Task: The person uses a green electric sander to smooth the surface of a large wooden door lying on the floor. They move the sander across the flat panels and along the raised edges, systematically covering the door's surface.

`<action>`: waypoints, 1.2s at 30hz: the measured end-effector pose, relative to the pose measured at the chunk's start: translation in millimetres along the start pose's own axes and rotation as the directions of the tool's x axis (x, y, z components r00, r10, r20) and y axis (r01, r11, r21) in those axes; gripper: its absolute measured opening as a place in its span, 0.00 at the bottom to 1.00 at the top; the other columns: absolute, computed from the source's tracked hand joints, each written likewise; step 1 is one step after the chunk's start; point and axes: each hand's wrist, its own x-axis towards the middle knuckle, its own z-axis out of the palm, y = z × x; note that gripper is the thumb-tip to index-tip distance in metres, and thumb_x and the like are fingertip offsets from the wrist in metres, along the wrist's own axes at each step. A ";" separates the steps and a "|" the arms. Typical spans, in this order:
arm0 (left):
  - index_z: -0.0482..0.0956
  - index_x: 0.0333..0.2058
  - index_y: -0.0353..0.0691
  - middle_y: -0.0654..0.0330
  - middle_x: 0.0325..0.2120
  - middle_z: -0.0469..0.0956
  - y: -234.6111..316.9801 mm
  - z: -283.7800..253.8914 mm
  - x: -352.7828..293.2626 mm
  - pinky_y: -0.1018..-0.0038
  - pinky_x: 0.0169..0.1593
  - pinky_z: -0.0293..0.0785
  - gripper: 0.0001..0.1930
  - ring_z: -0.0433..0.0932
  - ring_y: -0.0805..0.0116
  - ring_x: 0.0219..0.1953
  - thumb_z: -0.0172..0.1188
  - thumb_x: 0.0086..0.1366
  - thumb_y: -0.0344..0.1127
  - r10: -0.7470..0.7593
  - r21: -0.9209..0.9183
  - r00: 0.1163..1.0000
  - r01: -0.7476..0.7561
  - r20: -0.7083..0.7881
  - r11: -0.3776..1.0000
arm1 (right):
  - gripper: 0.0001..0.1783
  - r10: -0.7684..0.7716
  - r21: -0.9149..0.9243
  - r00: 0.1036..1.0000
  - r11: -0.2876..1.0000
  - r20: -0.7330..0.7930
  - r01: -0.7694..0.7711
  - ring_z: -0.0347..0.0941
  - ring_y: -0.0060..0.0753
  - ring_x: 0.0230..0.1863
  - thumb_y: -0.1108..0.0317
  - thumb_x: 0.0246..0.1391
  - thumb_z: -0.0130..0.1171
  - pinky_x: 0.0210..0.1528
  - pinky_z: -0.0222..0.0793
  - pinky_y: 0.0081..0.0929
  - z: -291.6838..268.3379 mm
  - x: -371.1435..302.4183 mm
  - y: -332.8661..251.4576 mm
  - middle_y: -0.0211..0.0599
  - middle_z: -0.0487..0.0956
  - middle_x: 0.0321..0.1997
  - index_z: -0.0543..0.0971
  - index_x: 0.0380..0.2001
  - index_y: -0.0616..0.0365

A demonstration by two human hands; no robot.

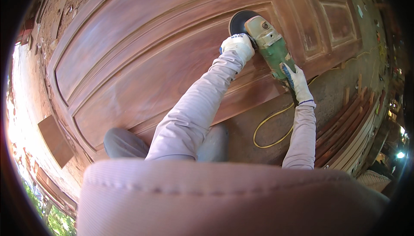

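One green-bodied angle grinder [278, 54] with a pale, scuffed gear head [261, 29], held between a left hand [238, 47] and a right hand [299, 82], both in white work gloves with blue markings. Left hand closed, gripping the grinder at the side of the gear head. Right hand wrapped around the rear end of the green body. Dark round disc [242, 21] just beyond the left hand, over a reddish-brown panelled wooden door [164, 68]; hard to tell from this angle whether touching the wood or slightly above. Door laid flat, stretching from under the left hand far out to its left and on past both hands, with raised mouldings and paler streaks. Yellow cord [255, 137] looped on the grey floor [239, 134], nearer the body than the right hand. Long wooden strips [347, 128] stacked to the right of the right hand. Brown board [56, 141] well to the left of the left hand. Two grey-trousered knees [125, 143] nearer the body than the left hand, on either side of its sleeved forearm [189, 106].
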 end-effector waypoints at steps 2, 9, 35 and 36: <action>0.86 0.46 0.45 0.53 0.45 0.84 8.8 1.3 6.9 0.59 0.48 0.81 0.16 0.84 0.54 0.49 0.57 0.62 0.40 0.037 0.022 0.999 -0.038 0.036 0.999 | 0.27 0.044 0.012 0.999 0.999 -0.008 -0.044 0.72 0.20 0.19 0.47 0.52 0.71 0.18 0.66 0.23 -8.7 1.5 2.2 0.29 0.81 0.29 0.81 0.49 0.53; 0.85 0.46 0.43 0.51 0.45 0.84 31.2 -5.2 24.2 0.55 0.50 0.79 0.17 0.83 0.50 0.49 0.57 0.61 0.40 0.077 0.084 0.995 -0.082 0.056 0.993 | 0.26 0.033 0.090 0.999 0.995 -0.003 -0.033 0.71 0.20 0.20 0.46 0.54 0.70 0.19 0.64 0.23 -20.9 12.7 -0.2 0.29 0.81 0.29 0.81 0.47 0.53; 0.87 0.43 0.44 0.50 0.43 0.85 52.6 10.7 51.7 0.57 0.47 0.81 0.15 0.84 0.50 0.46 0.58 0.61 0.39 0.052 0.036 0.992 -0.057 0.111 0.998 | 0.24 0.069 0.101 0.998 0.993 -0.004 -0.068 0.69 0.17 0.20 0.51 0.56 0.70 0.21 0.63 0.20 -44.3 32.8 4.8 0.27 0.81 0.29 0.81 0.48 0.56; 0.87 0.43 0.44 0.50 0.43 0.85 52.2 11.6 51.0 0.57 0.46 0.81 0.15 0.84 0.50 0.46 0.58 0.61 0.39 0.053 0.023 0.993 -0.055 0.103 0.998 | 0.24 0.077 0.101 0.997 0.992 -0.003 -0.076 0.70 0.17 0.20 0.52 0.56 0.70 0.21 0.63 0.20 -45.2 32.3 3.4 0.27 0.82 0.30 0.81 0.48 0.56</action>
